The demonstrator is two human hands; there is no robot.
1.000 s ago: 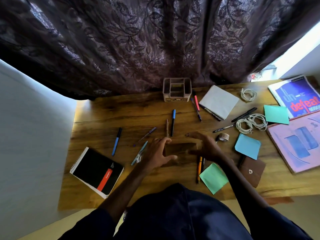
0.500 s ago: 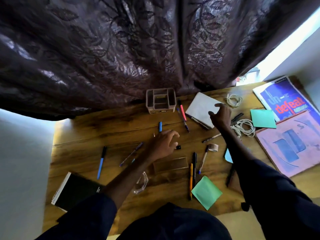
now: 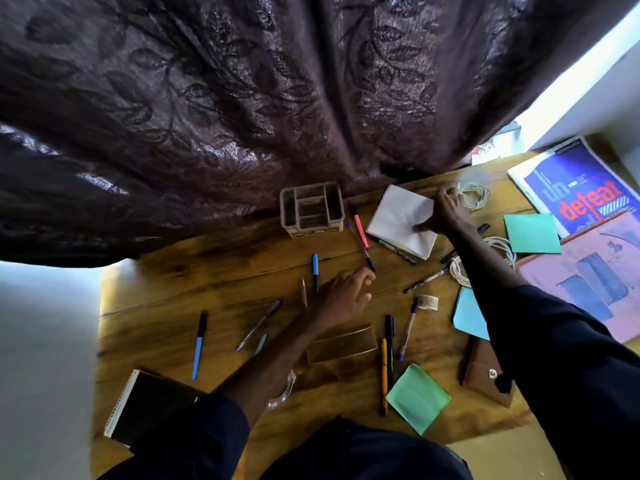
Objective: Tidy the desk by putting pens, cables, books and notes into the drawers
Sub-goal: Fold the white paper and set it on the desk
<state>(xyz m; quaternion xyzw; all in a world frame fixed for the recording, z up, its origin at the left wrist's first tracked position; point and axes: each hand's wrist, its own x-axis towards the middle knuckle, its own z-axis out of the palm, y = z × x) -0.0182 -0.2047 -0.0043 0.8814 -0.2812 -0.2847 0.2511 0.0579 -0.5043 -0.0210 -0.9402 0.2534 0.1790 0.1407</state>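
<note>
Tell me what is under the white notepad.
A dark pen lies along the white notepad, seemingly partly tucked under its near edge. The right hand grips it. Anything else beneath is covered.

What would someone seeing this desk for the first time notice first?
A dark patterned curtain fills the top half, behind the wooden desk. Pens lie scattered across the desk, with the left hand among them at the middle. At the back right, the right hand rests on a white paper pad, with a bright blue magazine at the far right.
</note>
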